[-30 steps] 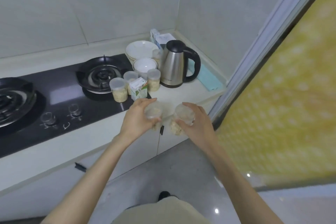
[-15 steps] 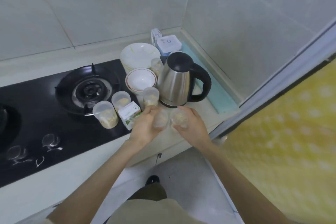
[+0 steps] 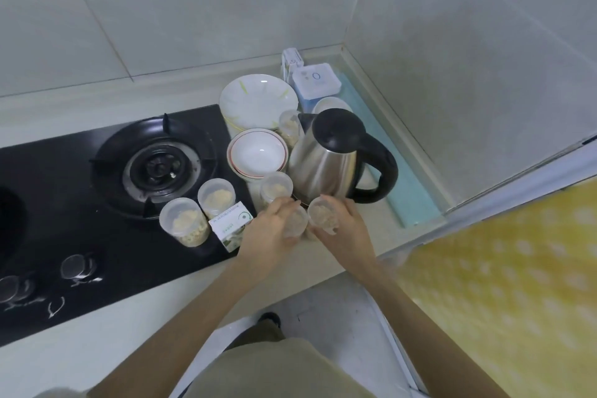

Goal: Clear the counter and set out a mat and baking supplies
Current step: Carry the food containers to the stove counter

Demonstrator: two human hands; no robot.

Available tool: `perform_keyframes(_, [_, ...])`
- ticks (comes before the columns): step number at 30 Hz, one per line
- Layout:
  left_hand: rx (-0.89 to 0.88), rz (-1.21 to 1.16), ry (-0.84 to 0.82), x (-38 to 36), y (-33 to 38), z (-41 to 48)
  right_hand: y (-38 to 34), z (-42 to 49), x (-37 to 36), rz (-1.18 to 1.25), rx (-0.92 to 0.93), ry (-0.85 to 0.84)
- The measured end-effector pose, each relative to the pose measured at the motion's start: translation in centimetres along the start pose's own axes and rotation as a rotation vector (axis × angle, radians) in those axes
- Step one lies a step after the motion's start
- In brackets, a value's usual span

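Two lidded jars of pale crumbs sat at the front of the surface (image 3: 386, 220), just before the kettle (image 3: 324, 168). The left hand (image 3: 266, 231) had its grip clamped round the left jar (image 3: 296, 220), and the right hand (image 3: 347, 231) had its grip clamped round the right jar (image 3: 322, 213). The two jars stood side by side, touching or nearly so. Whether their bases already rested on the surface could not be told.

The step looked like setting both jars down. To do it well, they should come down level and together, and each grip should loosen only once the base bears weight, sliding off sideways so neither jar tips.

Room was tight. The kettle base stood just behind, a third jar (image 3: 275, 187) just beyond the left fingers, and a carton (image 3: 231, 224) touched the left wrist side. Two more jars (image 3: 185, 223) stood on the hob (image 3: 64, 203) near the burner (image 3: 155, 166). The surface's front edge ran close under both wrists, so the jars wanted placing inward, not at the lip. The only open patch lay right of the right hand, toward the blue sheet (image 3: 412, 200) along the wall.
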State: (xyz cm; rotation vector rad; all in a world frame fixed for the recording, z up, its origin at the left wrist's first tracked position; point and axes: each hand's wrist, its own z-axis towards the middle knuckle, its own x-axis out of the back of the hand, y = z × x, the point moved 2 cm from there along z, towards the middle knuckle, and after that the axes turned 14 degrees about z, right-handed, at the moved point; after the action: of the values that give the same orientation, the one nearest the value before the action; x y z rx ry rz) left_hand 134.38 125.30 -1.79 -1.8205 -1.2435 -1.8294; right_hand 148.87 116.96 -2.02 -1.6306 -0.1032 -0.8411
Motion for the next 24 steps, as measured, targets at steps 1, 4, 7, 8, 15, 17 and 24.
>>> perform_keyframes(1, [0.004, 0.009, 0.004, 0.1, 0.0, -0.1, -0.1, 0.0, 0.1, 0.007, -0.004, -0.003])
perform_keyframes(4, [0.031, 0.017, 0.003, 0.3, 0.2, -0.5, -0.2, -0.1, 0.4, 0.005, -0.036, -0.048])
perform_keyframes(7, [0.036, 0.06, 0.039, 0.7, 0.4, -1.3, -0.6, -0.6, 0.9, -0.066, -0.008, -0.056])
perform_keyframes(8, [0.034, 0.068, 0.061, 0.8, 0.4, -1.5, -0.7, -0.8, 1.1, -0.08, 0.0, -0.045])
perform_keyframes(15, [0.119, 0.055, 0.234, 2.3, 1.7, -6.5, -2.6, -3.9, 3.0, -0.044, 0.135, -0.042])
perform_keyframes(17, [0.163, 0.025, 0.288, 2.6, 2.3, -9.0, -3.3, -5.4, 3.2, -0.036, 0.184, -0.077])
perform_keyframes(24, [0.44, -0.03, 0.477, 2.9, 2.5, -19.8, -7.2, -12.0, 1.9, 0.001, 0.355, -0.321])
